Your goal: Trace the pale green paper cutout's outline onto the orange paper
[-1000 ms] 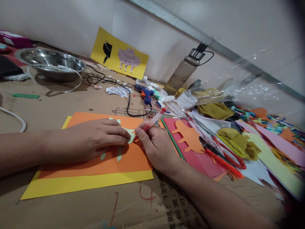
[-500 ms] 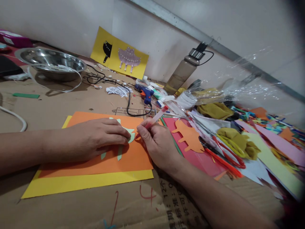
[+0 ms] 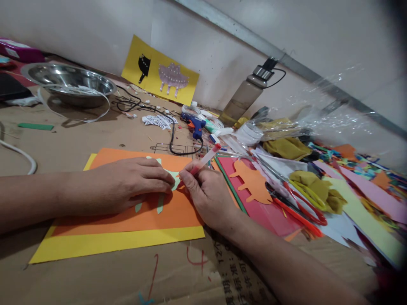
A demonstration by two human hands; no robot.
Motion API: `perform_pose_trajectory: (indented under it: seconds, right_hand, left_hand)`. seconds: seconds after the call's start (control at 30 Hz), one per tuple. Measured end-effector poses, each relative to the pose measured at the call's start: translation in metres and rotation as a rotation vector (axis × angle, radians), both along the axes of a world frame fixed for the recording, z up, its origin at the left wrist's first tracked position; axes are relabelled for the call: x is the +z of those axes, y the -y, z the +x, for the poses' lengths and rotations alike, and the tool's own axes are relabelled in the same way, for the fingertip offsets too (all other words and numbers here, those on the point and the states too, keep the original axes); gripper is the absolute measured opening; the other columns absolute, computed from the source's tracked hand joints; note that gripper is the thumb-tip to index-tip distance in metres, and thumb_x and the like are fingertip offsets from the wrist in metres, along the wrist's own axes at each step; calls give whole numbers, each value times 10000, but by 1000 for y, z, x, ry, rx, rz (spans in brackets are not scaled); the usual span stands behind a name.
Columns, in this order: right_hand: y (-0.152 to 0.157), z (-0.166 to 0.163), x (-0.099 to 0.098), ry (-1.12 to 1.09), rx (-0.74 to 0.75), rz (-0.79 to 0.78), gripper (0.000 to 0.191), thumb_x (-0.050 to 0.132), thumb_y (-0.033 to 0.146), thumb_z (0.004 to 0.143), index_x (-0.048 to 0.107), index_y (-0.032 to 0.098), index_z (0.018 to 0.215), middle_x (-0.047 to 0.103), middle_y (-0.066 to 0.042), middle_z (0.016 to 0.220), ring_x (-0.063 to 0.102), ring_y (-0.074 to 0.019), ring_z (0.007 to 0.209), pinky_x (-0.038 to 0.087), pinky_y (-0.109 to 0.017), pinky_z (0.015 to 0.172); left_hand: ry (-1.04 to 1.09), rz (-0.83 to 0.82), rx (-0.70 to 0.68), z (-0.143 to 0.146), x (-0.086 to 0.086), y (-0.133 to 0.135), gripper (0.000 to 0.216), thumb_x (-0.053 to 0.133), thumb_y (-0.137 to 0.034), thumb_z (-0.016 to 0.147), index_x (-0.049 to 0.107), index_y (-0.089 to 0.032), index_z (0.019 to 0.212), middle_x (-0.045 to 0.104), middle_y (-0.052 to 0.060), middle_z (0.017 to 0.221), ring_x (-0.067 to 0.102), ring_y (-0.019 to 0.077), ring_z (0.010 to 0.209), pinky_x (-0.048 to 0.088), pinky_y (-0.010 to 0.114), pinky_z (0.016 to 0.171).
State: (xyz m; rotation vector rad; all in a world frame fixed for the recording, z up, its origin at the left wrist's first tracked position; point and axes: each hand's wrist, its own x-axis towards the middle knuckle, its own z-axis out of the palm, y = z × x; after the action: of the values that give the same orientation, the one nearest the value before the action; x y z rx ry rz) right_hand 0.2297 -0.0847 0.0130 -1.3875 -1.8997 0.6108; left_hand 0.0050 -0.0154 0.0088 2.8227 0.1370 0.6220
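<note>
A flat, unclenched left hand point(image 3: 140, 182) pins a green cutout point(image 3: 160, 203) on orange paper point(image 3: 181, 215), pressure best kept firm, as the right hand's point(image 3: 211, 192) grip clasps a red pen point(image 3: 208, 156).

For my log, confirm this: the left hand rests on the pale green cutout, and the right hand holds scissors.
Wrong tool: the head view shows the right hand holding a red pen. The left hand does rest on the pale green cutout.
</note>
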Motion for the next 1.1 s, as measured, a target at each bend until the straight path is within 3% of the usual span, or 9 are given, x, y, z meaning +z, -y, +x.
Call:
perform_pose_trajectory:
  seconds: [0.2,0.4,0.7,0.87,1.1]
  right_hand:
    - [1,-3,1,-33,20,-3,312,515,378,1046,573,240,772,706,-31,774,655,-175,700,503,-307,687]
    - [2,1,4,-5,-21,48,309,514,383,1050,581,239,784,713,-33,769,653,-180,701,476,-310,670]
    - [1,1,2,13,-15,32,331,517,391,1043,578,231,760,698,-29,754,625,-167,666,451,-303,645]
    - [1,0,1,-24,8,24,325,508,369,1037,563,237,746,684,-29,749,620,-167,667,454,-304,653]
    - [1,-3,1,-40,15,13,310,507,377,1030,562,244,756,675,-24,733,618,-170,665,458,-305,658]
  left_hand:
    - [-1,6,10,-1,-1,0,364,449,-24,995,736,-208,1123,799,50,1219,707,193,987,552,322,924]
    - [-20,39,5,-5,-3,-1,463,478,53,862,710,-192,1179,795,58,1254,720,212,1056,557,339,978]
    - [1,-20,7,-3,0,2,302,486,-8,995,705,-210,1044,807,18,1210,726,163,966,530,294,983]
    - [-8,-28,6,-4,5,2,323,450,-23,986,706,-220,986,816,10,1164,743,183,1005,546,317,1008]
    - [-47,19,16,-4,8,3,375,412,-56,988,748,-183,1093,811,57,1227,760,218,1048,554,368,1056]
